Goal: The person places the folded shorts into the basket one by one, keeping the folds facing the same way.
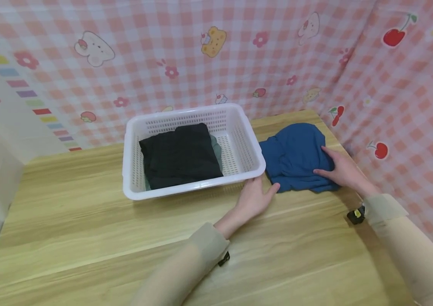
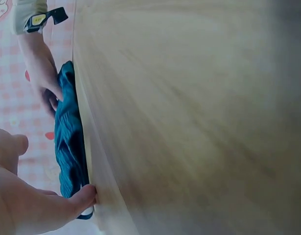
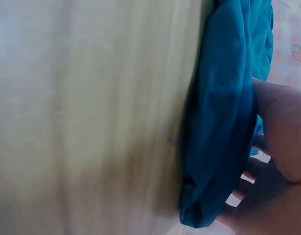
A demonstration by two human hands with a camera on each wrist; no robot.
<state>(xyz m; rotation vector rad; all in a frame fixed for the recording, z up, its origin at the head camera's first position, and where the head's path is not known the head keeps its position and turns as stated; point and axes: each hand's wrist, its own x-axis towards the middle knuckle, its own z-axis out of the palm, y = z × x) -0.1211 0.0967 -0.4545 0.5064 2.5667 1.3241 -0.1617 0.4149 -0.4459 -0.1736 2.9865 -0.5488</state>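
A folded blue garment [image 1: 296, 157] lies on the table, its left edge against the white basket's corner. My right hand [image 1: 342, 170] rests at its right side, thumb and fingers spread apart on the cloth; in the right wrist view the thumb lies along the blue fabric [image 3: 221, 98]. My left hand [image 1: 253, 199] is at the basket's front right corner, with its fingertips hidden under the rim and its thumb stretched toward the garment's near left corner. The left wrist view shows that thumb close by the end of the blue cloth [image 2: 69, 132].
The white plastic basket [image 1: 132, 187] stands left of the garment. Inside it a folded black garment [image 1: 182, 157] overlaps a grey-green cloth [image 1: 216, 148]. A checked curtain [image 1: 143, 51] rises behind and to the right of the wooden table [image 1: 86, 238].
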